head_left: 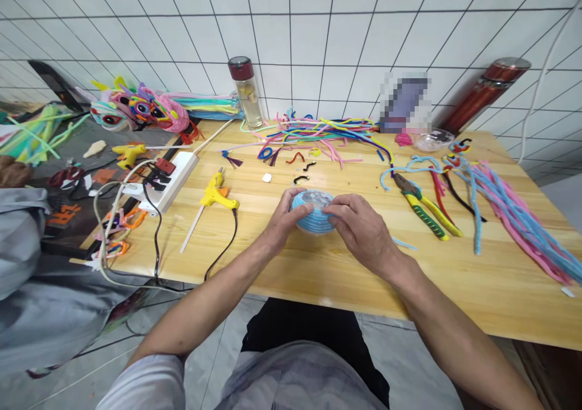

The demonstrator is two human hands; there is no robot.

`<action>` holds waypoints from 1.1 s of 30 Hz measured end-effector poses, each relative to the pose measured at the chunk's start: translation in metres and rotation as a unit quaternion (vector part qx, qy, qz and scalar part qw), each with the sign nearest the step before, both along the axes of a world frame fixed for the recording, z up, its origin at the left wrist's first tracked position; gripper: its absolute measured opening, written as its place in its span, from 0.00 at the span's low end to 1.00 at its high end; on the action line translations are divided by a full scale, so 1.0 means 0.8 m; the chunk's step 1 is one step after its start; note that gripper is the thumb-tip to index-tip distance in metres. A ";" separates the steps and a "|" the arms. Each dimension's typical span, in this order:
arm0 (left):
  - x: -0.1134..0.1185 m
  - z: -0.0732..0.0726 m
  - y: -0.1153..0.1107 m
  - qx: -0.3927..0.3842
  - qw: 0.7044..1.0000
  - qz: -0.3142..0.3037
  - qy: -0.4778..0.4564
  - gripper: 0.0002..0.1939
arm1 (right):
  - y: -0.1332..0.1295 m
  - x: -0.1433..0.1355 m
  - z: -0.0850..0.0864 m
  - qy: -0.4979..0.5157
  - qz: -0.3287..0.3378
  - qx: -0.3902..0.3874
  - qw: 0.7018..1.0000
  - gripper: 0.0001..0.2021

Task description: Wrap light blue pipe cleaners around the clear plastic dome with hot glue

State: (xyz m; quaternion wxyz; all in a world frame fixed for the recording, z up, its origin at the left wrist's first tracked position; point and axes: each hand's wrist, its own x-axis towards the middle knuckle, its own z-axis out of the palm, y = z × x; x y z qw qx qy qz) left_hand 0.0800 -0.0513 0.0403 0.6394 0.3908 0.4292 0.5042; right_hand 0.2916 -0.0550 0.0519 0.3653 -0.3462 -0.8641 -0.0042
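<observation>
A small clear plastic bowl (314,221) wound with rows of light blue pipe cleaner is held just above the table's front half. My left hand (287,217) grips its left side, thumb on the near side. My right hand (361,225) is closed in a pinch at the bowl's right rim, on the light blue pipe cleaner (328,210). Beyond my right wrist a thin light blue pipe cleaner end (404,243) shows on the table; whether it joins the wound strand is hidden. Pliers (421,207) with green and yellow handles lie to the right.
Left of my hands rests a yellow glue gun (218,193), its black cord running off the front edge. A white power strip (170,182) lies farther left. Loose pipe cleaners (318,132), a glass bottle (248,94) and a red thermos (484,94) stand behind. A person's sleeve (22,216) is at left.
</observation>
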 end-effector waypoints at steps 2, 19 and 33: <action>-0.001 -0.001 0.001 0.000 1.000 -0.006 0.000 0.31 | 0.000 0.001 0.002 -0.009 0.008 0.013 1.000 0.13; -0.008 -0.006 0.006 -0.009 1.000 -0.020 -0.010 0.31 | 0.007 -0.002 0.027 -0.078 0.029 0.048 0.995 0.14; -0.018 0.005 0.008 -0.054 0.996 -0.035 -0.066 0.33 | 0.001 0.013 0.042 -0.051 0.032 0.019 0.998 0.20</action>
